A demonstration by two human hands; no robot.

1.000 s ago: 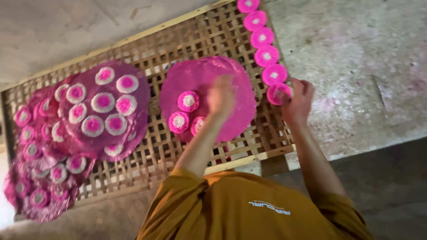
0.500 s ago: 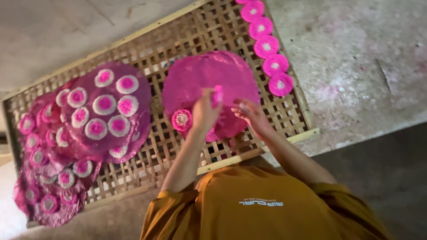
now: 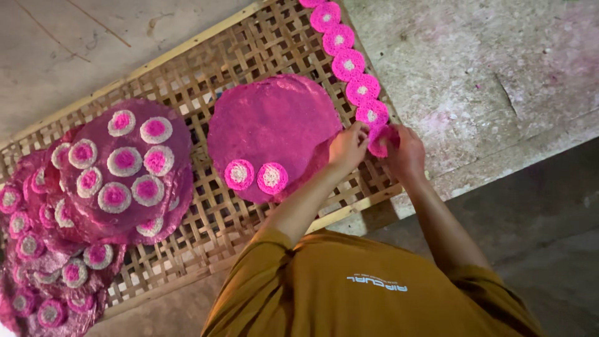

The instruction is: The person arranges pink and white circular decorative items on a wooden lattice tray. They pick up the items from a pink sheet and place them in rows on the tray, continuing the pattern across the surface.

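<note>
A large round pink sheet (image 3: 274,118) lies on a woven bamboo rack (image 3: 249,50). Two small pink discs with pale centres (image 3: 239,174) (image 3: 272,178) sit side by side on its near edge. A row of the same small discs (image 3: 349,65) runs along the rack's right side. At the near end of that row, my left hand (image 3: 348,147) and my right hand (image 3: 405,153) both pinch one small pink disc (image 3: 378,141), partly hidden by my fingers.
To the left, a stack of pink sheets (image 3: 125,168) covered with several small discs overlaps down the rack. Stained concrete floor (image 3: 486,75) lies to the right. My mustard shirt (image 3: 374,287) fills the bottom.
My hands have moved from over the large pink sheet to the right, to the near end of the row of small discs, and now grip a disc there.
</note>
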